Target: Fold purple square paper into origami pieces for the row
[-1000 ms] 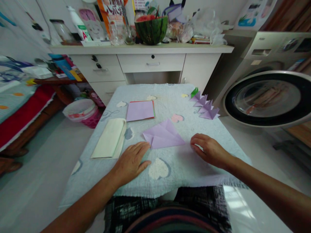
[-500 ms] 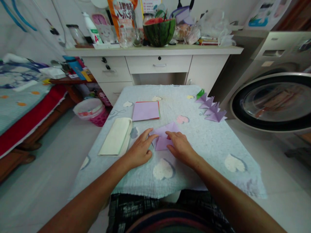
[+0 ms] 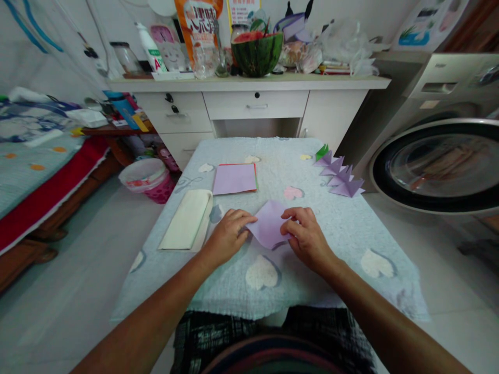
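Observation:
A sheet of purple origami paper (image 3: pixel 268 224) is held between my two hands over the cloth-covered table, its near edge lifted and curling. My left hand (image 3: pixel 230 232) pinches the sheet's left corner between thumb and fingers. At the right side, my right hand (image 3: pixel 306 234) grips the paper with curled fingers. Beyond my left hand lies a stack of square paper (image 3: pixel 235 178), purple on top with red and green edges showing. A folded cream-coloured cloth or paper (image 3: pixel 186 219) rests to the left. Several folded purple paper pieces (image 3: pixel 345 183) and a green one (image 3: pixel 322 151) stand in a row at the right.
The table (image 3: pixel 327 270) wears a pale blue cloth with hearts. Behind it stands a white cabinet (image 3: pixel 255 104) bearing a cut watermelon (image 3: pixel 257 54), bottles and bags. A washing machine (image 3: pixel 436 93) is at the right, a pink bin (image 3: pixel 146 179) and a bed (image 3: pixel 50 176) at the left.
The purple paper has gone from lying folded on the table to showing a broad, flat face with its near edge raised. My right hand has shifted slightly right.

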Tool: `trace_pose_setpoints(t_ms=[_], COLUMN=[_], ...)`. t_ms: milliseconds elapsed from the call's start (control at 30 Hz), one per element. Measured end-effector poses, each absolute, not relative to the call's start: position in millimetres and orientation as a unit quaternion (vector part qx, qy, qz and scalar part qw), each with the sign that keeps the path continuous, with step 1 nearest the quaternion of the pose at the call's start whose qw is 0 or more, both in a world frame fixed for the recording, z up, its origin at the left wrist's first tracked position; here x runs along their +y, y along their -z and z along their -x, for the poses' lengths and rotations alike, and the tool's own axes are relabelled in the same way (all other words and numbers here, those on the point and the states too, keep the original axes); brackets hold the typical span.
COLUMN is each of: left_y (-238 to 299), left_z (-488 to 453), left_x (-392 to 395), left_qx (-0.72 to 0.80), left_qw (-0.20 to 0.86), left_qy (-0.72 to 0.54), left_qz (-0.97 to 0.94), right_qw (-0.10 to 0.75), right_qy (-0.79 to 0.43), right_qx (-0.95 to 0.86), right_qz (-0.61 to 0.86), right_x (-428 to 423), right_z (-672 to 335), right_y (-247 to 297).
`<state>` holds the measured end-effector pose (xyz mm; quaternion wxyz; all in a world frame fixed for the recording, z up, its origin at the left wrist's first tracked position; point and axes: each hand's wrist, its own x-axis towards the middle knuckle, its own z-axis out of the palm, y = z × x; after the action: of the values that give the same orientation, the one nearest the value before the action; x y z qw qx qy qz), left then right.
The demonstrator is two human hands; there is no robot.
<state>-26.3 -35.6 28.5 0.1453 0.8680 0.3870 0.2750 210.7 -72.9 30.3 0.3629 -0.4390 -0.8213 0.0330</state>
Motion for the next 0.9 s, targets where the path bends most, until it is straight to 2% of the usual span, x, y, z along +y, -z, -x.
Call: trace_pose_setpoints(t_ms=[200,267,333,533,900], left_y=[-25.9,-23.9,-21.3,-7.4,-9.9], left_z=[34.4,34.7,31.4,15.2,5.5], left_x=[-66.4,-75.4,-80.6,-76.7,-74.8], left_qx=[0.316,0.276,0.247,0.255,0.343], left_qw=[-0.146,-0.197,-0.185,-0.050,0.082], left_qy=[-0.329,-0.337,-0.319,-0.230,-0.201], left_qz=[-0.878,-0.878,-0.896,-0.938,-0.914], right_qw=[0.391,0.381,0.363,0.299,0.302], right_qy=[-0.060,-0.083,-0.109,-0.178,-0.091], right_qx=[-0.824,-0.825,-0.823,-0.820,-0.788], right_qz=[0.405,0.409,0.423,0.454,0.529], right_x=[-83.8,-87.5,-89.2,-86.0,-86.6], right_z=[-233.6,-238.2,-241.3,-247.4,-252.0], right_y=[-20.4,-17.3,-14.3,-1.0,15.3])
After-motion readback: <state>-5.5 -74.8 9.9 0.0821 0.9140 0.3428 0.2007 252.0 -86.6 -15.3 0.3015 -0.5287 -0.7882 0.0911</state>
